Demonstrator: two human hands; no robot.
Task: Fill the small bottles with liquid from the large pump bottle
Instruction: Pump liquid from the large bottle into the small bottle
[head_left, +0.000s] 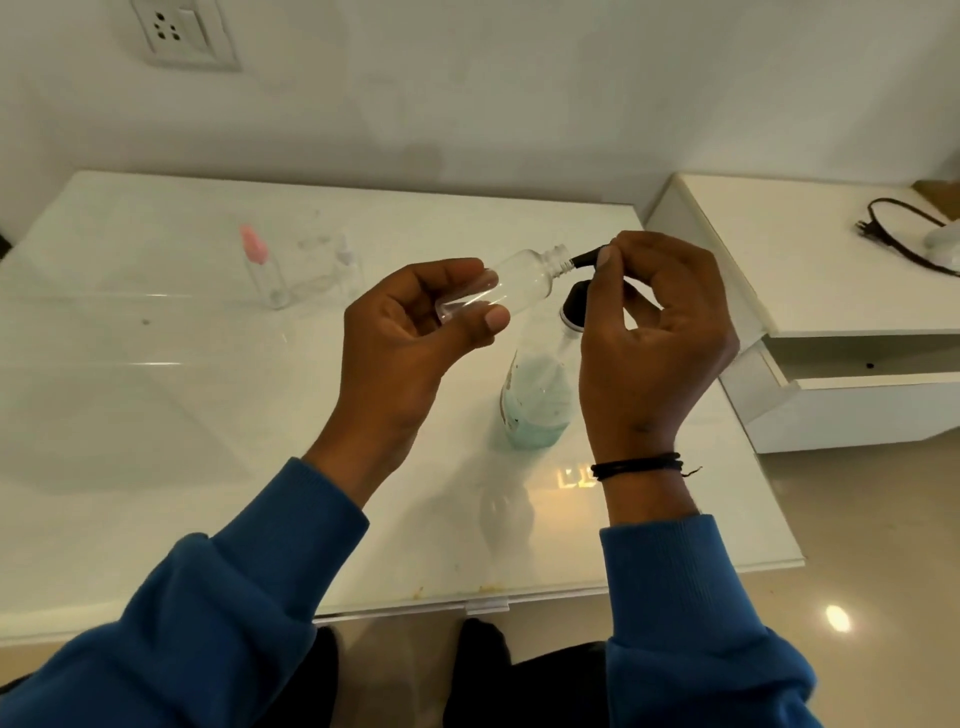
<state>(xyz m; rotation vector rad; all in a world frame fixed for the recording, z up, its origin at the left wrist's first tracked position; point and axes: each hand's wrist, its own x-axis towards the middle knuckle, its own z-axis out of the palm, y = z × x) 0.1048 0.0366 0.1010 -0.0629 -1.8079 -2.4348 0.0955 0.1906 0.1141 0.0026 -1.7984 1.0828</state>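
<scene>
My left hand (410, 332) grips a small clear empty bottle (519, 283), tilted on its side with its open threaded neck pointing right. The neck meets the black nozzle of the large pump bottle (537, 395), which stands on the white table and holds pale blue-green liquid low down. My right hand (654, 332) curls over the black pump head (582, 260), fingertips on its top. Another small clear bottle with a pink cap (262, 273) stands at the back left.
A clear small container (327, 265) sits beside the pink-capped bottle. The glossy white table (182, 415) spreads left and toward me. A white cabinet (831, 291) with a black cable (904, 234) stands right. A wall socket (179, 31) is above.
</scene>
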